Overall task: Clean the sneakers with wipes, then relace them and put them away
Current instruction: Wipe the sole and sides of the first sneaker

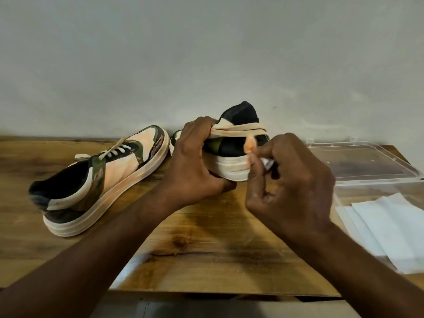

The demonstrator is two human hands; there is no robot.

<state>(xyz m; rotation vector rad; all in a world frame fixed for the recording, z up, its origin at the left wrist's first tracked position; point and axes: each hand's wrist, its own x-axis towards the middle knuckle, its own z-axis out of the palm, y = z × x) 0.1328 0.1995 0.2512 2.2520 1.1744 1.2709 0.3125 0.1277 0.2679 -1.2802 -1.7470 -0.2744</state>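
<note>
Two dirty cream, camouflage and black sneakers stand on a wooden table [206, 244]. The laced left sneaker [98, 177] rests untouched, toe towards the wall. My left hand [195, 164] grips the right sneaker [238, 143] from its left side, fingers curled over the top by its loose cream lace [238, 130], thumb under the sole. My right hand [291, 180] pinches a small crumpled white wipe [267, 163] against the heel end of that sneaker's white sole.
White wipe sheets [387, 228] lie flat on the table at the right edge. Behind them sits a clear plastic box [367, 164] with its lid open. A plain wall runs close behind the sneakers. The table's front edge is near my forearms.
</note>
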